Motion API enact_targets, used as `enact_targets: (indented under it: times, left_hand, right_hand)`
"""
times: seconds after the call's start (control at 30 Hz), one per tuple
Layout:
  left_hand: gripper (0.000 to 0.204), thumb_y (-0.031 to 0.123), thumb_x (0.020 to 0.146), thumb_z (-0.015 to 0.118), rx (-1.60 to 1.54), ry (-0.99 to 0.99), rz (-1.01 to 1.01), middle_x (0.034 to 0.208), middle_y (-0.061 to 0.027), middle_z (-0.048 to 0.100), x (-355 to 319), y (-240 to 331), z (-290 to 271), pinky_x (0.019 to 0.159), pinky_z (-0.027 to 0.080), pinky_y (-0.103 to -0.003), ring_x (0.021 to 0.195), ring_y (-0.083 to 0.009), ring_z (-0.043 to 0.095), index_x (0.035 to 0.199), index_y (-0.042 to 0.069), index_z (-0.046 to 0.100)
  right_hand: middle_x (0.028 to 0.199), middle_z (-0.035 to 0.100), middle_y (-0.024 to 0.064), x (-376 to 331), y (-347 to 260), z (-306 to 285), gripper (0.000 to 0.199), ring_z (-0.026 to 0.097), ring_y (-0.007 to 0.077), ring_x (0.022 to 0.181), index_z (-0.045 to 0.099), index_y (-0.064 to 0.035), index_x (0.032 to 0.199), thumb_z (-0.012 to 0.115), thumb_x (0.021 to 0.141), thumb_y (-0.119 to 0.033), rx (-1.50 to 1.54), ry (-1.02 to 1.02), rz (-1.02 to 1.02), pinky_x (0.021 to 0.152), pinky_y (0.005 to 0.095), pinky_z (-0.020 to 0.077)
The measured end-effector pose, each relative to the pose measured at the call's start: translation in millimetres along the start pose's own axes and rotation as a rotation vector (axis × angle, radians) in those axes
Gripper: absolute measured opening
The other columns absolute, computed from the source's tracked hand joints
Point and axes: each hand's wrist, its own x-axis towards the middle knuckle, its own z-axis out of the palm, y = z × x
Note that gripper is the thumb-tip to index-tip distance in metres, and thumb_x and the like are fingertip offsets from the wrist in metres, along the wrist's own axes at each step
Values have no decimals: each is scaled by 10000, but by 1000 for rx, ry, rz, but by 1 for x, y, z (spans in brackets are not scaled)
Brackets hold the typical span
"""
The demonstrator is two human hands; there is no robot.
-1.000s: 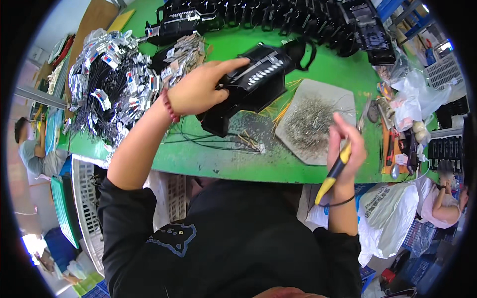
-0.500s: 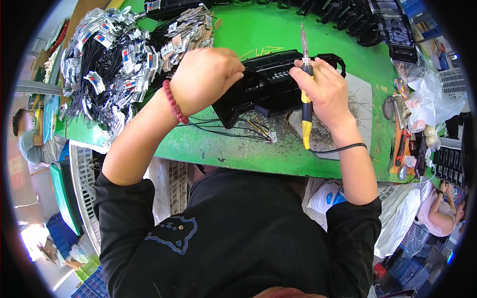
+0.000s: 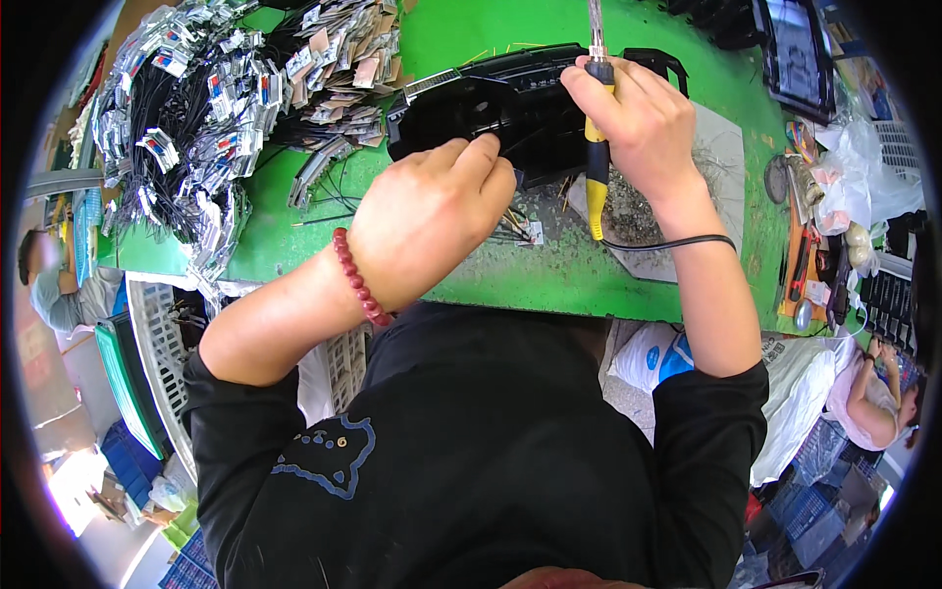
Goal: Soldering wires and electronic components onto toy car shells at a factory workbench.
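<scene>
A long black plastic housing [image 3: 549, 128] lies on the green table, its hollow side facing me. My left hand [image 3: 432, 216], with a red bead bracelet at the wrist, is closed at the housing's near edge. Its thumb and fingertips meet over the hollow; what they pinch, if anything, is too small or hidden. In my right hand [image 3: 643, 128] is a soldering iron [image 3: 597, 187] with a yellow and black handle, metal end pointing away from me. The right fingers also rest over the housing's right part. Thin black wires [image 3: 510, 228] lie beside the left hand.
Large bundles of black wires with silver, tagged ends [image 3: 206, 128] pile up at the left. A grey board [image 3: 721, 167] strewn with scraps lies under the right wrist. More black housings [image 3: 795, 49] stand at the far right, near plastic bags [image 3: 854, 187] and tools [image 3: 805, 265].
My left hand has come from the housing's upper left toward me and right, uncovering its left end. My right hand still holds the soldering iron. The whole view has shifted slightly.
</scene>
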Motion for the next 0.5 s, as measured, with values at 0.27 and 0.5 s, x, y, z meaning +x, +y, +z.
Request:
enact_targets:
  times: [0.27, 0.5]
  left_hand:
    - [313, -16, 712, 592, -235, 177, -157, 708, -63, 626, -2, 17, 40, 660, 490, -355, 614, -246, 604, 1012, 55, 645]
    - [145, 3, 735, 668, -435, 190, -263, 697, -94, 641, 0, 27, 80, 669, 463, -371, 645, -280, 601, 868, 61, 668]
  right_hand:
    - [726, 633, 31, 11, 20, 9, 172, 658, 185, 713, 603, -220, 862, 639, 719, -130, -62, 163, -49, 574, 279, 521]
    - [876, 689, 18, 5, 17, 12, 184, 680, 206, 803, 642, -195, 910, 653, 745, -117, 25, 104, -48, 628, 286, 548]
